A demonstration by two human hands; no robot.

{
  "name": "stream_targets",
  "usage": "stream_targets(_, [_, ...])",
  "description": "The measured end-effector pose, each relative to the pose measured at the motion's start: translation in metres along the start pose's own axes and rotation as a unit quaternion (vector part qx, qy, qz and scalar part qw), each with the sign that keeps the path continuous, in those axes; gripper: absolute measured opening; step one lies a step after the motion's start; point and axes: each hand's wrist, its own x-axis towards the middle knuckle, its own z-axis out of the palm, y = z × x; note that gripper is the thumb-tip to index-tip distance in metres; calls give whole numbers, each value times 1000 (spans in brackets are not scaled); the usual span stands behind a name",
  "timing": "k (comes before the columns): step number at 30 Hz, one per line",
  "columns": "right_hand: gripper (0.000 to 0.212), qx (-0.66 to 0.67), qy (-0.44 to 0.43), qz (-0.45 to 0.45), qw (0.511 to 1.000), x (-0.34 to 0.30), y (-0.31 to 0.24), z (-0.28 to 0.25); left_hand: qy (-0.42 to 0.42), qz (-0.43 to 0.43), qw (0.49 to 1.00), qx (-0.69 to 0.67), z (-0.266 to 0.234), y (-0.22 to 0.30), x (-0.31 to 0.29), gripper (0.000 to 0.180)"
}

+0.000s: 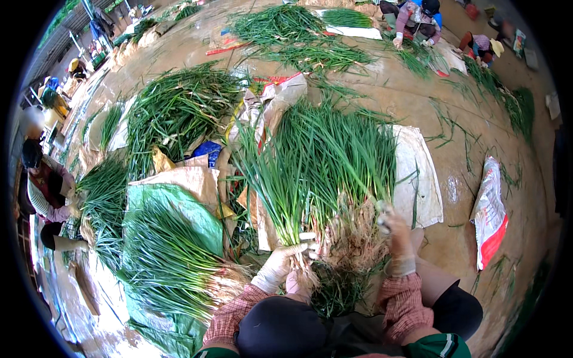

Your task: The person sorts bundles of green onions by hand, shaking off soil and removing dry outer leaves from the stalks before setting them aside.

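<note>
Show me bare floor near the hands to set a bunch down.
Bare wet floor lies between the white sack and the red-and-white bag, right of the right hand. Left of the left hand is crowded with onion piles and sacks.

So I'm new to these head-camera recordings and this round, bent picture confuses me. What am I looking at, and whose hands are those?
The picture comes from a wide fisheye camera worn on a person's head, looking down, so straight edges bend near the rim. No machine is involved. The two gloved hands at the bottom belong to the wearer. The left hand and the right hand both grip the root end of a big bundle of green onions, which fans away over a white sack on the wet floor. Another bundle lies on a green sheet to the left. Other people work at the far edges.
</note>
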Motion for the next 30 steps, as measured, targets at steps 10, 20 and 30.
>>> stream_targets(10, [36,-436,-298,-171,832,-50,93,111,55,17,997,51,3,-15,7,29])
stream_targets(20, [43,-565,-408,-204,687,-59,112,46,187,75,972,-117,-40,15,4,34])
stream_targets(30, [21,-244,-13,-130,961,94,20,71,-44,187,972,-133,-10,40,-7,63])
